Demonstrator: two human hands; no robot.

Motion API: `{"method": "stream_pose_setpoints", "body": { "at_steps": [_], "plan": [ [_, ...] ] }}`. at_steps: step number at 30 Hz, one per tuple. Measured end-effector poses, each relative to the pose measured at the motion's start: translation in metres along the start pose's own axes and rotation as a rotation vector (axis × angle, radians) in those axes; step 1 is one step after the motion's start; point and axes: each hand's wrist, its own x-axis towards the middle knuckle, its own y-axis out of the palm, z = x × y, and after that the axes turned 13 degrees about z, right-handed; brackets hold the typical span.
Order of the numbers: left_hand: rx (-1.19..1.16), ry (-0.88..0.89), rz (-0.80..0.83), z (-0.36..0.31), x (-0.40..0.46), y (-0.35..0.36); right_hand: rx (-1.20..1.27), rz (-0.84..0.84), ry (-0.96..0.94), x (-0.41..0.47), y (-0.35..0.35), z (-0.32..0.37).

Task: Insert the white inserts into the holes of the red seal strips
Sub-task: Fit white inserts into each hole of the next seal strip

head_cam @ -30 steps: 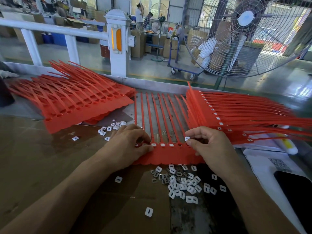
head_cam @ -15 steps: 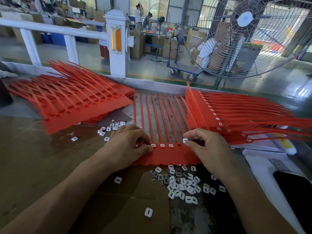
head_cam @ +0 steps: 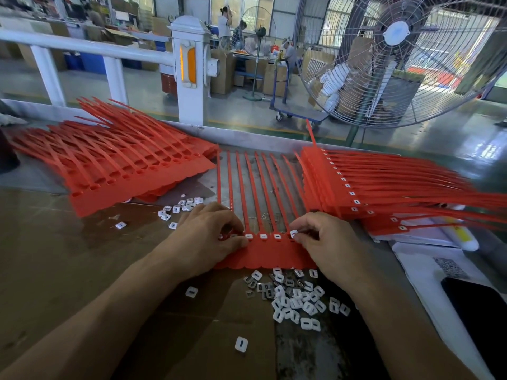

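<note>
A red seal strip sheet (head_cam: 270,253) lies flat in front of me, its tails pointing away. White inserts sit in several of its holes. My left hand (head_cam: 208,237) holds the sheet's left end down, its thumb lying on the red band. My right hand (head_cam: 326,245) pinches a white insert (head_cam: 293,233) at a hole near the sheet's right end. A heap of loose white inserts (head_cam: 296,300) lies just below the sheet.
A stack of red sheets with open holes (head_cam: 123,174) lies at the left, a stack with inserts fitted (head_cam: 384,187) at the right. More loose inserts (head_cam: 181,208) sit behind my left hand. A dark phone (head_cam: 477,311) and papers lie at the right. A big fan (head_cam: 395,56) stands beyond the table.
My right hand has shifted slightly left along the sheet with the insert pinched at a hole. My left hand has stayed in place.
</note>
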Motion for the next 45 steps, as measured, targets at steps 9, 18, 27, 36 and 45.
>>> {"method": "stream_pose_setpoints", "body": {
  "at_steps": [9,18,27,36,45],
  "plan": [
    [0.000,0.017,-0.016,0.000,0.000,0.001,-0.059,0.012,-0.007,0.002,-0.001,0.001],
    [0.008,0.018,-0.018,0.001,-0.001,0.002,-0.064,0.026,-0.011,0.003,0.001,0.002],
    [-0.008,0.021,-0.023,0.001,-0.002,0.001,0.033,-0.070,0.012,-0.004,-0.001,-0.003],
    [-0.005,0.024,-0.020,0.003,0.000,0.002,-0.069,-0.035,0.015,-0.006,-0.003,0.002],
    [0.000,0.021,-0.021,0.003,0.000,0.002,-0.189,-0.006,-0.004,-0.007,-0.002,0.005]
  ]
}}
